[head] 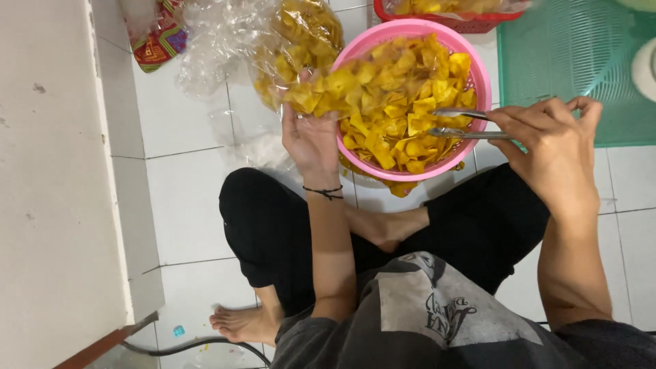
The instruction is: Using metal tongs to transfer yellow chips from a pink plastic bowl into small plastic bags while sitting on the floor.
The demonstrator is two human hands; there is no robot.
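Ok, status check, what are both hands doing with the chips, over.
Right hand shut on metal tongs, tips in the yellow chips. Left hand gripping the clear chip bag beside the pink basket. Nothing in between.

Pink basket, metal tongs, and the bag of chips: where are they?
pink basket (pixel 482 80), head view, on its right rim.
metal tongs (pixel 456 124), head view, on the arms, held by the right hand (pixel 553 147).
clear plastic bag (pixel 301 34), head view, on its chip-filled part.

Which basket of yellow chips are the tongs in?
The round pink basket; the metal tongs in the right hand reach into it. The red basket sits farther away.
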